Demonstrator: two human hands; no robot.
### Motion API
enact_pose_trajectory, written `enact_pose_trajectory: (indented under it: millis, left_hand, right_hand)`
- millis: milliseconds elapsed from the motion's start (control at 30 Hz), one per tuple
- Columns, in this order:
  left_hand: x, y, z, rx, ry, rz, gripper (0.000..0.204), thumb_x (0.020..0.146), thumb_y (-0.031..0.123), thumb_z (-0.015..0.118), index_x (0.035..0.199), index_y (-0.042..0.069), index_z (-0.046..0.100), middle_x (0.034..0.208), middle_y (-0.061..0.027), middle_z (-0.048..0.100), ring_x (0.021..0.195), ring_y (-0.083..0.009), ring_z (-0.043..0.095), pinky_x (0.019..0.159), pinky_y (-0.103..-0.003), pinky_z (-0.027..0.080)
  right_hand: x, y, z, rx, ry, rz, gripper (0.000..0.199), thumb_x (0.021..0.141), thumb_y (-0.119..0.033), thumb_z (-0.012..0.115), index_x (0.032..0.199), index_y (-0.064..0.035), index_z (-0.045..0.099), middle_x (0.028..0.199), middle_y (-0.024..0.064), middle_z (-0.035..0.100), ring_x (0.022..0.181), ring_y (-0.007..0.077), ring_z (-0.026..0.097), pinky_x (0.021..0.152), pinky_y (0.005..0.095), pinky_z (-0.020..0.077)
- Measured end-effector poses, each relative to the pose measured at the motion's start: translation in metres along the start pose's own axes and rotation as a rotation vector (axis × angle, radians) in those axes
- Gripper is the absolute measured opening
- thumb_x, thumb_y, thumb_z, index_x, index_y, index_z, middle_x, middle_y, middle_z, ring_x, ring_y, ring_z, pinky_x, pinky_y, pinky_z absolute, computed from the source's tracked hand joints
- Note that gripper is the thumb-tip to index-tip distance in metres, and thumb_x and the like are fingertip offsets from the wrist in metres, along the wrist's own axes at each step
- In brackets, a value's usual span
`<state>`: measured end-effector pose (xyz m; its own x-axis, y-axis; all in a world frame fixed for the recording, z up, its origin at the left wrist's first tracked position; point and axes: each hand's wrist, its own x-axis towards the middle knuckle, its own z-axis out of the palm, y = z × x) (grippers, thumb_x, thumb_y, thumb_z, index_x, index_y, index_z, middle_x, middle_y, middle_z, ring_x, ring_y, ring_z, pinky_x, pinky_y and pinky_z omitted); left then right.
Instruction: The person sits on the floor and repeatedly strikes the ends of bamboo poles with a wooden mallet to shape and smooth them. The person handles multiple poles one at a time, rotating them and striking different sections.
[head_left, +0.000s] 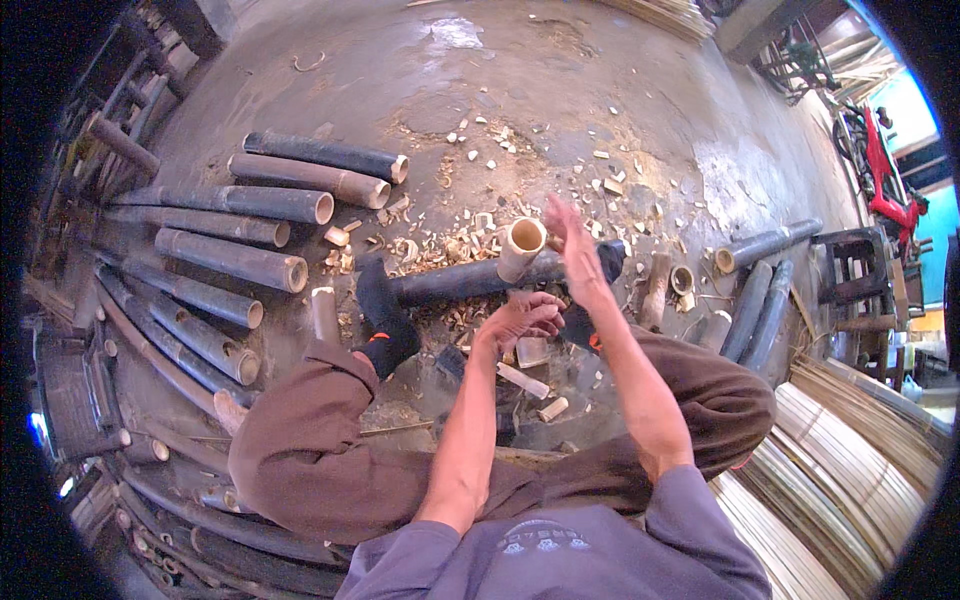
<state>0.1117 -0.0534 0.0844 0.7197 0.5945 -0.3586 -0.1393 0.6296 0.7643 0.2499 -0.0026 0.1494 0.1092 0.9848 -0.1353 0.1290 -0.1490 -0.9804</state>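
The left hand (518, 318) is curled on a bamboo tube (520, 250); the right hand (574, 245) is held flat, fingers released, beside it.

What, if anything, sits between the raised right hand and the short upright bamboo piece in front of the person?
Nothing visible. The right hand is raised, open and blurred, right beside the short bamboo piece, with no object in the gap. The left hand is lower, at the piece's base above the long dark bamboo pole.
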Motion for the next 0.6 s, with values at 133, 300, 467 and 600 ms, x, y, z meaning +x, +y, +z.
enact_pose_trajectory:
  millis: [133,300,467,600]
  left_hand:
    - [0.014,-0.067,-0.035,-0.727,0.388,0.035,0.061,0.095,0.054,0.046,0.123,0.000,0.053,0.111,-0.0152,0.063,0.099,-0.0267,0.064,0.087,-0.039,0.052]
    - [0.033,-0.060,-0.041,-0.971,0.221,0.012,0.059,0.091,0.049,0.057,0.122,-0.001,0.050,0.106,-0.0200,0.064,0.096,-0.0321,0.066,0.084,-0.045,0.056]
    - [0.043,-0.066,-0.053,-0.882,0.359,-0.110,0.051,0.086,0.029,0.071,0.119,-0.003,0.049,0.096,-0.0212,0.066,0.084,-0.0346,0.068,0.074,-0.046,0.059]
    - [0.051,-0.062,-0.052,-0.969,0.372,-0.108,0.047,0.087,0.030,0.068,0.115,-0.005,0.051,0.093,-0.0220,0.066,0.081,-0.0334,0.068,0.071,-0.045,0.059]
  right_hand:
    - [-0.036,-0.014,0.027,0.180,-0.121,0.175,0.065,0.103,-0.050,0.022,0.131,0.0010,0.052,0.134,0.0144,0.054,0.122,0.0225,0.049,0.104,0.0339,0.0361]
    - [-0.128,0.041,0.013,-0.231,-0.139,0.049,0.051,0.101,-0.035,0.043,0.141,-0.0030,0.043,0.142,0.0127,0.044,0.122,0.0200,0.048,0.097,0.0321,0.0426]
    - [-0.122,0.012,0.021,0.324,-0.195,0.680,0.061,0.098,-0.031,0.048,0.149,-0.0056,0.026,0.136,0.0116,0.048,0.113,0.0226,0.054,0.092,0.0338,0.0462]
    - [-0.086,0.026,0.018,0.345,-0.109,1.036,0.052,0.096,-0.031,0.051,0.138,-0.0023,0.040,0.120,0.0136,0.057,0.106,0.0294,0.058,0.090,0.0377,0.0479]
